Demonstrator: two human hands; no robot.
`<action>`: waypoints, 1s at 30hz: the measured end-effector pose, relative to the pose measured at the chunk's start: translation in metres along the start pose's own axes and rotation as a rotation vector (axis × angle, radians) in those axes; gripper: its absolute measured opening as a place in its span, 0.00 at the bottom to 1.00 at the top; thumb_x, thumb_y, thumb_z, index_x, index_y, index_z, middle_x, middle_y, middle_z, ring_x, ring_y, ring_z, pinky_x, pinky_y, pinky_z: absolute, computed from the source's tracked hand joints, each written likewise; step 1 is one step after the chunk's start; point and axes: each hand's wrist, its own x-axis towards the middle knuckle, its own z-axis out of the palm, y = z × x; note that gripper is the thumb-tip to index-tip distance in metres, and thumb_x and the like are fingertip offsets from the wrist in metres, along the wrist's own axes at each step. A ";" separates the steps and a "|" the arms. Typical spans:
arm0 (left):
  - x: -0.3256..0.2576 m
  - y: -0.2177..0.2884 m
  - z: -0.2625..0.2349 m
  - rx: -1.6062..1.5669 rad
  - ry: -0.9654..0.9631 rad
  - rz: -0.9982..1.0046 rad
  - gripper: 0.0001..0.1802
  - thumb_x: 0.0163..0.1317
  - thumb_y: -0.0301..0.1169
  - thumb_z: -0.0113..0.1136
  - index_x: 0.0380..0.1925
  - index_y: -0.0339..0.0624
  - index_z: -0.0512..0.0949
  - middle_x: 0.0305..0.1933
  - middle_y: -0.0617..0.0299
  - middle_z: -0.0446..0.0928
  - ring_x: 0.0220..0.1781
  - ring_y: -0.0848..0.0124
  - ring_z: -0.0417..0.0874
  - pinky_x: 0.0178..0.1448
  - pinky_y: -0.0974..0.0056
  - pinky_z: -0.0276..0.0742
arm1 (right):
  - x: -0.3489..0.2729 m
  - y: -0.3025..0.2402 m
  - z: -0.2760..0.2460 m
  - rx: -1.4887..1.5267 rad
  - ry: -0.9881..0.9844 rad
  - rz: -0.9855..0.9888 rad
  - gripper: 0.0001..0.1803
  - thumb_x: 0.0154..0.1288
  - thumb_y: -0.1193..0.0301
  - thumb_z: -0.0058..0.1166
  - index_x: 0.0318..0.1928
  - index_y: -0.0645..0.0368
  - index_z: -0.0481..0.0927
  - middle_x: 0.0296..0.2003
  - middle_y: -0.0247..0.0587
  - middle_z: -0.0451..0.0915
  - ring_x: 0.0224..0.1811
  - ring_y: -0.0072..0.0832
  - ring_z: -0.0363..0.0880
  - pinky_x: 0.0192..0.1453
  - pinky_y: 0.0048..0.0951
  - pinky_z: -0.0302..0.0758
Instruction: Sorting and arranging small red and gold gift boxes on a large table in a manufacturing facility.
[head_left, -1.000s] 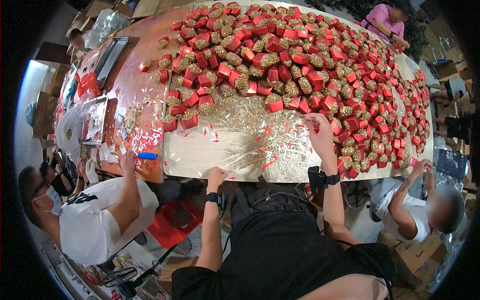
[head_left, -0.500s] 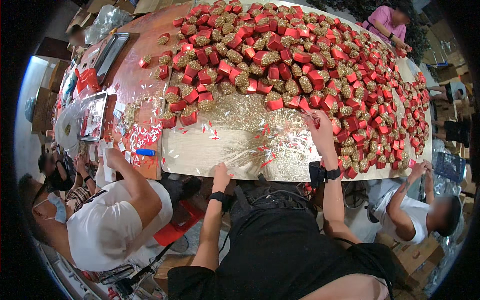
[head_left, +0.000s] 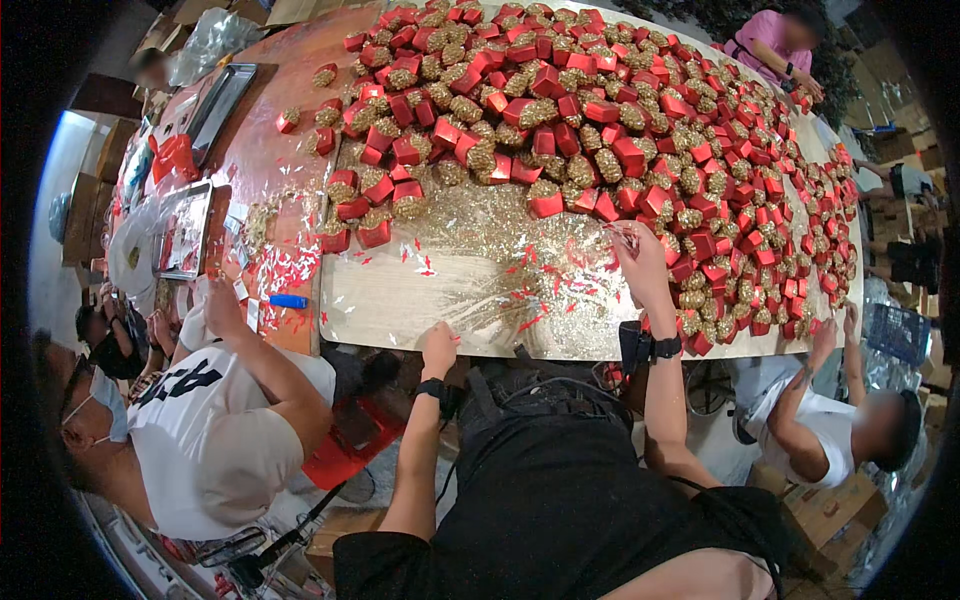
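We note our right hand (head_left: 640, 262), fingers loosely spread and empty, touching the heap of red boxes (head_left: 640, 150) just ahead, while our left hand (head_left: 438, 348) rests curled at the table edge (head_left: 400, 335), farther back.

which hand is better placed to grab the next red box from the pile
Right. The right hand is stretched out beside the red boxes, while the left hand rests at the table edge, away from them.
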 end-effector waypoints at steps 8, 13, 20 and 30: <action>0.001 -0.007 0.013 -0.122 0.060 -0.079 0.11 0.46 0.25 0.61 0.26 0.40 0.67 0.32 0.48 0.68 0.35 0.51 0.70 0.37 0.54 0.68 | 0.002 -0.002 -0.001 0.018 -0.024 0.028 0.08 0.54 0.77 0.52 0.37 0.64 0.74 0.30 0.43 0.75 0.30 0.28 0.74 0.34 0.24 0.69; 0.001 -0.005 0.011 -0.103 0.158 0.008 0.11 0.41 0.24 0.63 0.22 0.40 0.69 0.31 0.50 0.69 0.34 0.53 0.71 0.36 0.55 0.68 | 0.004 -0.002 -0.002 0.023 -0.007 -0.050 0.09 0.54 0.76 0.52 0.38 0.63 0.74 0.33 0.43 0.76 0.35 0.30 0.76 0.39 0.25 0.71; 0.004 -0.012 0.014 -0.228 0.145 -0.097 0.12 0.35 0.25 0.67 0.17 0.41 0.71 0.23 0.53 0.72 0.31 0.55 0.73 0.33 0.56 0.68 | 0.005 0.002 -0.002 -0.018 -0.144 -0.007 0.16 0.53 0.74 0.54 0.45 0.61 0.73 0.39 0.46 0.77 0.42 0.34 0.76 0.45 0.28 0.71; 0.003 -0.002 0.010 -0.195 0.220 -0.082 0.11 0.36 0.26 0.66 0.16 0.41 0.70 0.22 0.54 0.72 0.30 0.55 0.74 0.32 0.56 0.68 | -0.008 0.124 0.048 -0.563 -0.495 0.316 0.59 0.37 0.49 0.65 0.64 0.57 0.44 0.61 0.68 0.45 0.62 0.53 0.52 0.62 0.37 0.56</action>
